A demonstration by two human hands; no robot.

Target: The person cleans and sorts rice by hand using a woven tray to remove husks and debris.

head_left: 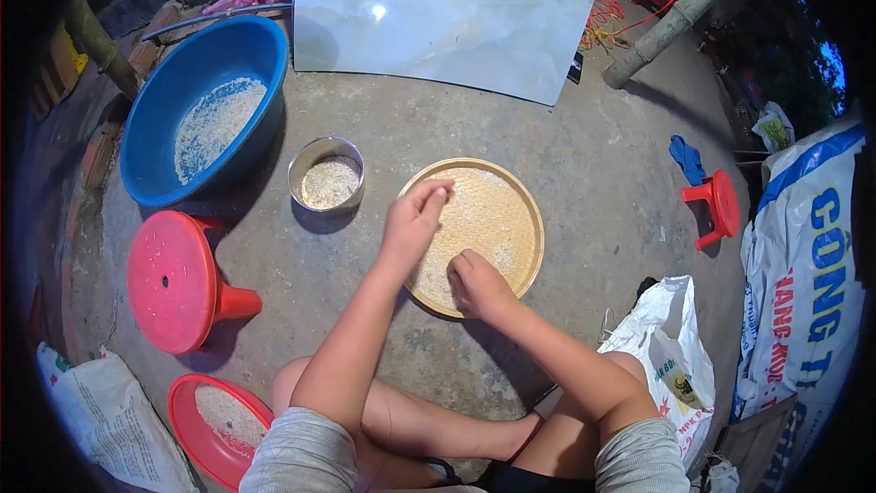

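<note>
A round woven tray [540, 236] lies on the floor in front of me, with pale rice-like grains [481, 204] spread thinly over it. My left hand [415, 222] is over the tray's left side, thumb and fingers closed in a pinch; anything between them is too small to make out. Near the tray's lower edge, my right hand [481, 286] has its fingers curled down toward the grains, and what they hold is hidden. Just left of the tray stands a metal pot [297, 184] partly filled with similar grains.
A large blue basin [151, 141] with grains stands at upper left. Below it are a red stool [169, 283] and a red bowl [187, 393] of grains. To the right are a small red stool [725, 205] and white sacks [794, 246]. A glossy panel [447, 9] is ahead.
</note>
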